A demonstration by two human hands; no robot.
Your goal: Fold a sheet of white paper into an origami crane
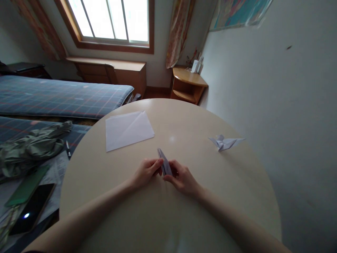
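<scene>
Far left, a phone (pixel 31 207) lies on a bed (pixel 18 128). On our round table (pixel 223 200), a creased paper sheet (pixel 129 130) lies flat. Our left hand (pixel 146 173) and right hand (pixel 181 179) hold a narrow folded paper (pixel 165 162) between them above the table, their fingers closed on either side. Farther right sits a paper bird (pixel 223 142).

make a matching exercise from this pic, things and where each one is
Things
1 narrow folded white paper
2 flat creased white paper sheet
3 white paper origami bird
4 black smartphone

Places
a left of the round cream table
b on the table's right side
c between the left hand and right hand
d on the table's left, beyond the hands

Pairs: 1c, 2d, 3b, 4a
</scene>
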